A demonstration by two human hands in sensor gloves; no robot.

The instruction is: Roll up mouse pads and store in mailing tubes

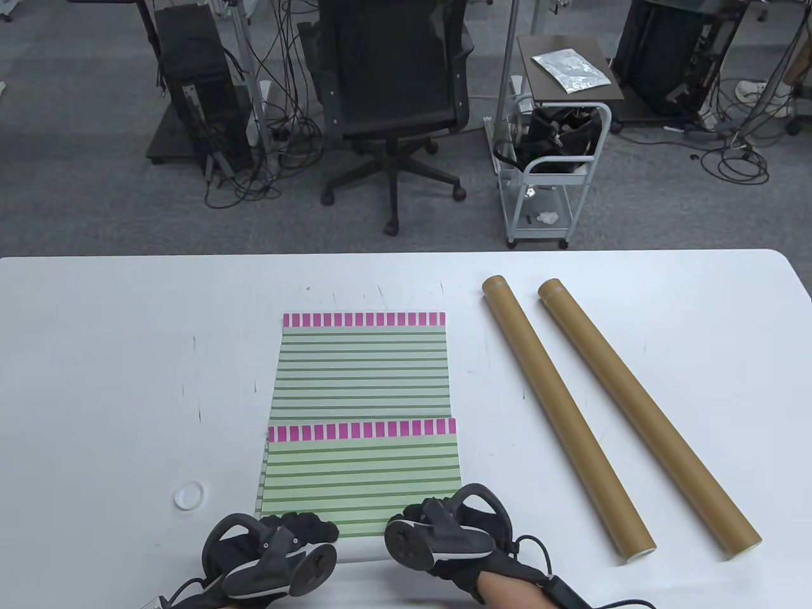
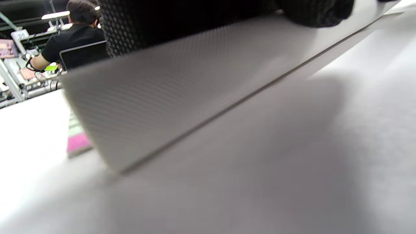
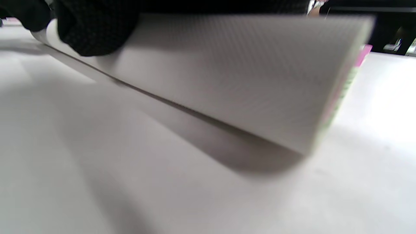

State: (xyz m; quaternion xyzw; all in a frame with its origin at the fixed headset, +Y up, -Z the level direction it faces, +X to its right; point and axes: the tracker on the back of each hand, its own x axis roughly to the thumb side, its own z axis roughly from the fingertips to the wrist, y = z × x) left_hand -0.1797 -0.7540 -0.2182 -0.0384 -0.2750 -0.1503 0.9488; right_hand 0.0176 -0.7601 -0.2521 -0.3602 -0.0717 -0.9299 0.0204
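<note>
Office-lab: swivel chair (image 1: 390,95), computer towers (image 1: 196,82)

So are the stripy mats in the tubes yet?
Not yet. Both hands, left hand and right hand, grip the near edge of the top mouse pad, lifting it to start rolling. The second mouse pad lies flat. Both mailing tubes lie beside them.

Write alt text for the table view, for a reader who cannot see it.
Two black-gloved hands, left hand and right hand, lift the near edge of the nearer green-striped, pink-bordered mouse pad, which overlaps a second matching mouse pad on a white table. Two brown cardboard mailing tubes lie diagonally to the right; a small white cap lies left.
</note>
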